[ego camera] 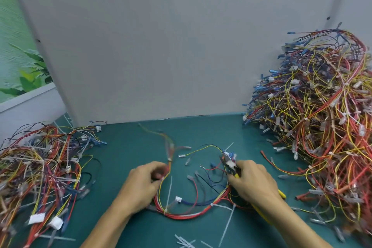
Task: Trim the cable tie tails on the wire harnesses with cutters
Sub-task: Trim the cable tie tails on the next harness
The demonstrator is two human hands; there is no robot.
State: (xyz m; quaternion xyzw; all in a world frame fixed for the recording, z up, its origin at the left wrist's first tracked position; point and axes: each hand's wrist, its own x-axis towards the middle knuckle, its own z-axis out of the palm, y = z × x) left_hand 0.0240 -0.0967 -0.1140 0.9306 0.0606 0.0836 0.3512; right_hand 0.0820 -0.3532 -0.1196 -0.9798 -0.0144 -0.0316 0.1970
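Note:
One wire harness (187, 210) of red, yellow and blue wires lies looped on the green mat between my hands. White cable tie tails (227, 225) stick out from it near the front. My left hand (144, 183) pinches the harness's left branch where it rises toward a blurred bundle. My right hand (251, 181) grips yellow-handled cutters (231, 166), whose dark jaws point up-left at the harness's right end, beside a white tie tail (229, 146) and blue terminals.
A tall heap of harnesses (322, 123) fills the right side, a lower pile (40, 167) the left. Cut tie tails (185, 241) lie at the mat's front edge. A grey panel (161, 46) closes the back.

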